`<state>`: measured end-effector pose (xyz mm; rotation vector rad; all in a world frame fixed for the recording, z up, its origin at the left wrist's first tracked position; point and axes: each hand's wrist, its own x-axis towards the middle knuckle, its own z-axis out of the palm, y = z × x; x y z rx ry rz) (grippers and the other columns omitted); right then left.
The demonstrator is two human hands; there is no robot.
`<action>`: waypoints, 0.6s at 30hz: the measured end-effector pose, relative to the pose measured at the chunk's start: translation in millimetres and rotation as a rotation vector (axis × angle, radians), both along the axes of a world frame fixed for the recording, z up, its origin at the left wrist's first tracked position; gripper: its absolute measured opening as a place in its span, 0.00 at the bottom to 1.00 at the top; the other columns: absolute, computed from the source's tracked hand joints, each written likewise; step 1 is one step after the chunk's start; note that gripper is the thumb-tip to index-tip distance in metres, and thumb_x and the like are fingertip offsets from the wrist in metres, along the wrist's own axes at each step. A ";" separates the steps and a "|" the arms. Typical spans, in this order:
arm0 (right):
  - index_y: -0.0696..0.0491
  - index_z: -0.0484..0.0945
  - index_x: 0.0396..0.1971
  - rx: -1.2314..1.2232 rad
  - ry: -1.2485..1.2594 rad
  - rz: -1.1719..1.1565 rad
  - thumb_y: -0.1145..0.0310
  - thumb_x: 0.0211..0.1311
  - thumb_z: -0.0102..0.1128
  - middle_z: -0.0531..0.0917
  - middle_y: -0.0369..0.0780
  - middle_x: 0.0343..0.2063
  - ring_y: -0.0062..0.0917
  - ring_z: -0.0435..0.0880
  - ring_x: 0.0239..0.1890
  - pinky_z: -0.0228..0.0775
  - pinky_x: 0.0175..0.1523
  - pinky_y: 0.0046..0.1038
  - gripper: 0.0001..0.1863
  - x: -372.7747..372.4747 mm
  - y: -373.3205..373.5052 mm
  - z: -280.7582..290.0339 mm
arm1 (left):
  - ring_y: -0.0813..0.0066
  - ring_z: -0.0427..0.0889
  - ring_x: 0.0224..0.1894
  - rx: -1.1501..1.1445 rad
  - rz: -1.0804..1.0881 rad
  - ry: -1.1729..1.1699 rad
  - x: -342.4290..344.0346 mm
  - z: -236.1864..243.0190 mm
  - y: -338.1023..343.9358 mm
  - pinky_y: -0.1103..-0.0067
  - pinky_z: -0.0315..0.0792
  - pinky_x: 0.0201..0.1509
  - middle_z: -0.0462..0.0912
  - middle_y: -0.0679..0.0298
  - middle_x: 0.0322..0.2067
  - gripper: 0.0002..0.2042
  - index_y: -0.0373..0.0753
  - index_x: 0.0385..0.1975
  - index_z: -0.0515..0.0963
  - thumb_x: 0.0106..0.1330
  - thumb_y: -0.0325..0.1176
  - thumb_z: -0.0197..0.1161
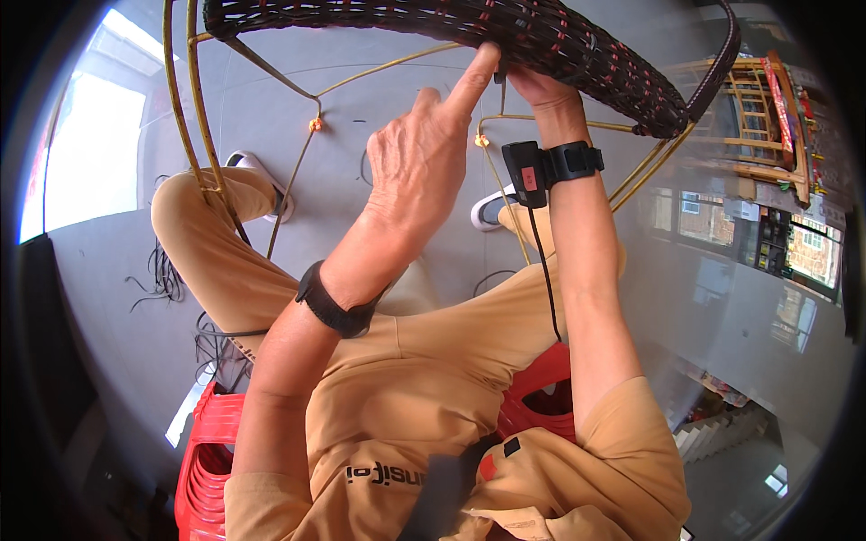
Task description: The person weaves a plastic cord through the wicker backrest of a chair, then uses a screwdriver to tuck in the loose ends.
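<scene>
"Nearest items?"

"Red plastic stool (219, 415), visible at left and right of the person's tan clothing (379, 397). Farther on, a black wristband (334, 307) on the left arm; a black box (523, 174) strapped to the right wrist, cable running nearward."

"Condition of the hands?"

"Left hand (415, 162): index finger extended, its tip at the near edge of the dark woven panel (577, 50); other fingers bent. Whether it pinches anything, I cannot tell. Right hand (544, 90): just to the right, fingers hidden beneath the panel. Grip cannot be determined."

"Location of the panel?"

"Far side, centre to right, reddish flecks in the weave. It meets a thin brass-coloured metal frame (192, 54), whose legs stand left and right; orange ties (315, 123) sit at two joints."

"Surroundings?"

"Dark loose strands (162, 275) on the grey floor at left; a wooden rack (758, 135) at far right."
</scene>
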<state>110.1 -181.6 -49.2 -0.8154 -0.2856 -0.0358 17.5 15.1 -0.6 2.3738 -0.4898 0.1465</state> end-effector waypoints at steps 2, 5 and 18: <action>0.58 0.71 0.47 0.042 0.042 0.077 0.60 0.60 0.50 0.76 0.47 0.46 0.36 0.74 0.48 0.68 0.55 0.38 0.20 -0.2 -8.6 -3.6 | 0.54 0.77 0.21 -0.001 0.002 -0.007 -1.5 0.2 -1.2 0.65 0.69 0.23 0.72 0.57 0.20 0.35 0.62 0.62 0.54 0.55 0.21 0.52; 0.55 0.68 0.51 0.022 0.010 0.085 0.59 0.59 0.51 0.75 0.45 0.47 0.36 0.74 0.48 0.65 0.58 0.38 0.22 4.0 -14.5 -12.1 | 0.53 0.76 0.21 -0.004 0.002 -0.015 -3.8 1.5 -1.3 0.65 0.68 0.23 0.73 0.56 0.21 0.35 0.60 0.63 0.53 0.55 0.22 0.54; 0.51 0.65 0.54 -0.651 -0.333 -0.352 0.57 0.60 0.51 0.72 0.43 0.51 0.36 0.70 0.52 0.61 0.60 0.38 0.24 37.8 -29.9 -29.2 | 0.53 0.76 0.22 -0.059 0.022 0.028 -9.4 2.6 -5.0 0.65 0.69 0.25 0.74 0.55 0.23 0.37 0.58 0.64 0.52 0.54 0.25 0.58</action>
